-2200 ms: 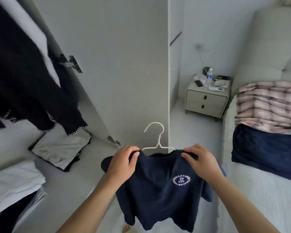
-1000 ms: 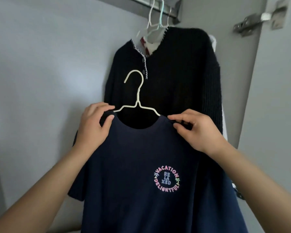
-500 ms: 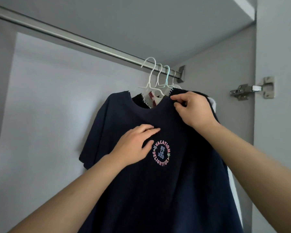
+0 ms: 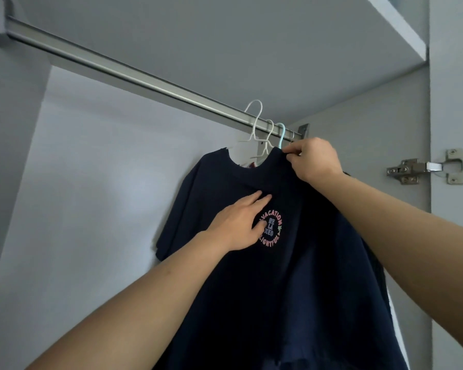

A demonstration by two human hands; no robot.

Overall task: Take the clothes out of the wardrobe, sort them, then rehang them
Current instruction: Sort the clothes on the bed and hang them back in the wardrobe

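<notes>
Navy cotton fills the middle of the view: a dark blue T-shirt (image 4: 251, 289) with a round printed emblem is hung on a white hanger (image 4: 254, 121), hooked over the metal rail (image 4: 145, 78) inside the wardrobe (image 4: 91, 182). Just beside it, at the rail's right end, further hangers are crowded, one of them pale blue (image 4: 281, 132), with other garments largely hidden behind the shirt. The shirt's shoulder seam is pinched by the right hand (image 4: 316, 161). The left hand (image 4: 238, 222) is laid flat on the chest, fingers straight. A door hinge (image 4: 425, 166) is seen at right.
</notes>
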